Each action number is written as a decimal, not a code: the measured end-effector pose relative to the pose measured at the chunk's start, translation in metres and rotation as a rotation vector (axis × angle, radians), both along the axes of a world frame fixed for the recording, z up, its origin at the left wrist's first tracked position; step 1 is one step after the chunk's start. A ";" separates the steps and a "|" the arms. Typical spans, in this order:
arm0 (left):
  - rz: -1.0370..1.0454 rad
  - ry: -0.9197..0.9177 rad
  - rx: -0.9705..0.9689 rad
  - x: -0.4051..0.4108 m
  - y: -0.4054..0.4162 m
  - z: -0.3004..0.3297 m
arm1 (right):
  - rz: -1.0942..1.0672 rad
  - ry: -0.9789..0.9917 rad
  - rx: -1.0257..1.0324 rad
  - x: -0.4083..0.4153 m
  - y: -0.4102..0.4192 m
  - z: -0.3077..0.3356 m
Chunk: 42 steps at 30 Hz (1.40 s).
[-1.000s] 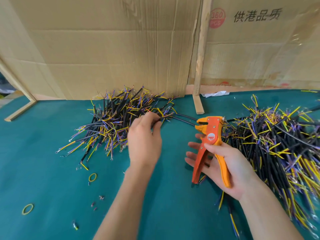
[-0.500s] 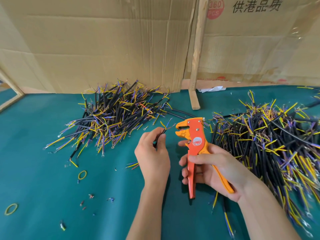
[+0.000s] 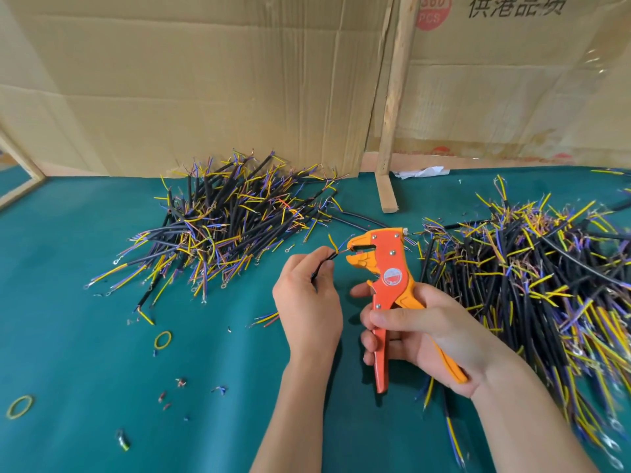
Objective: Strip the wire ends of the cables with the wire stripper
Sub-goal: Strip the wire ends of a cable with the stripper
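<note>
Since 0.5 s ago, the left hand has brought one pinched cable to the stripper, gripped by the right hand; two cable piles flank them.

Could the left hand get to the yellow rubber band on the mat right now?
Probably not without letting go first. The left hand pinches a cable at the wire stripper. The rubber band lies uncovered on the green mat to its left, with nothing between.
</note>
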<state>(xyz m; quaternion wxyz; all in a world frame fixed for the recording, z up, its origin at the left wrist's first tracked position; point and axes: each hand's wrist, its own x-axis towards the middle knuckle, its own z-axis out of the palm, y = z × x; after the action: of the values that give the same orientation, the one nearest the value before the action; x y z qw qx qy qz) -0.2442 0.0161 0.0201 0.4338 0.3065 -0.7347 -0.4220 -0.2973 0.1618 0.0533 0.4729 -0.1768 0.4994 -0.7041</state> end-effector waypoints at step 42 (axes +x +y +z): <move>-0.005 -0.013 0.029 -0.001 0.001 0.001 | -0.156 -0.096 -0.128 -0.006 -0.003 -0.002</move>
<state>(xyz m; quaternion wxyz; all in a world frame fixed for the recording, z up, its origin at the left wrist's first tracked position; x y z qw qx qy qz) -0.2456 0.0173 0.0209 0.4234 0.3139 -0.7320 -0.4317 -0.3030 0.1590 0.0510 0.4275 -0.1333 0.4423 -0.7771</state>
